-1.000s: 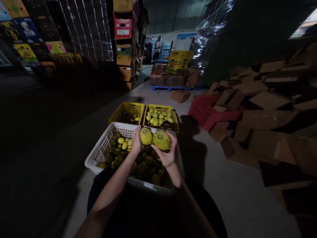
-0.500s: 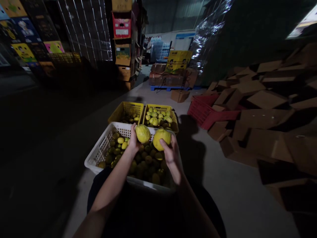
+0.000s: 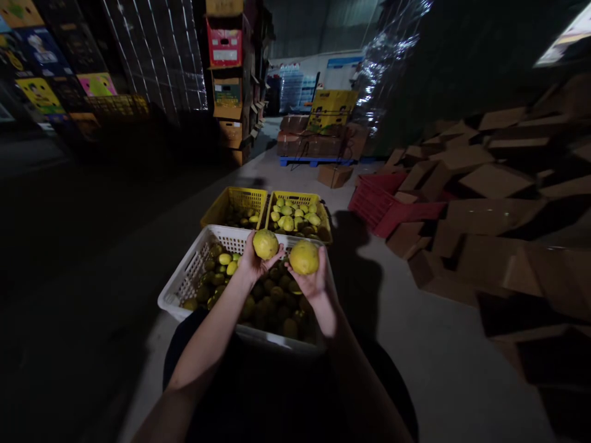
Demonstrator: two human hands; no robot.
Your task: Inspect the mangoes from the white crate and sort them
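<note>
Above a white crate [image 3: 184, 275] of green and yellow fruit, my left hand [image 3: 253, 261] holds a round yellow fruit [image 3: 266, 244], with the thumb stretched out to its right. A second, slightly larger yellow fruit [image 3: 304, 257] rests in my right hand [image 3: 314, 282], whose fingers cup it from below and from the right. The two fruits are apart. Behind the white crate stand a yellow crate [image 3: 217, 209] with darker fruit low inside and another yellow crate [image 3: 325, 227] filled higher with yellow-green fruit.
A red crate [image 3: 373, 203] and a heap of cardboard boxes [image 3: 494, 215] lie on the right. Farther back, a blue pallet [image 3: 314, 162] carries boxes, and a tall stack of cartons [image 3: 228, 98] stands left of it. More cartons are at the far left.
Both hands have turned: the right thumb has left the front of its fruit, and the left thumb now shows to the right of its own. The distant person is out of sight.
</note>
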